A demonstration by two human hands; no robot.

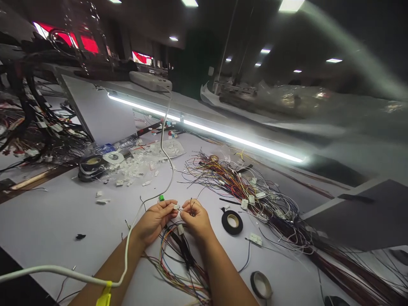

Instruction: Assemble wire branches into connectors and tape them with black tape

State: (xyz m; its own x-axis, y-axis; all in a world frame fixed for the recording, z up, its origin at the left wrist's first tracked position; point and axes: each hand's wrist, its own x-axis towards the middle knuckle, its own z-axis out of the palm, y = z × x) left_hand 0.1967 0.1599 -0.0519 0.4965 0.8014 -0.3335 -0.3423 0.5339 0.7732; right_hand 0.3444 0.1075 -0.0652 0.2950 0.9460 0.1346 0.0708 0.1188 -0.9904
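My left hand [156,219] pinches a small white connector [176,207] between thumb and fingers. My right hand [196,216] is closed on thin wire ends [190,203] right beside that connector. Below both hands a bundle of coloured wires [178,259] with a black taped section runs toward me across the white table [54,212]. A small green part [161,198] lies just beyond my left hand.
A large tangle of coloured wires with white connectors [255,195] spreads to the right. Black tape rolls [232,221] [260,284] lie near my right arm. More tape rolls [92,163] and loose white connectors [134,168] sit at the left. A white cable [164,140] crosses the table. A light bar [207,129] glows behind.
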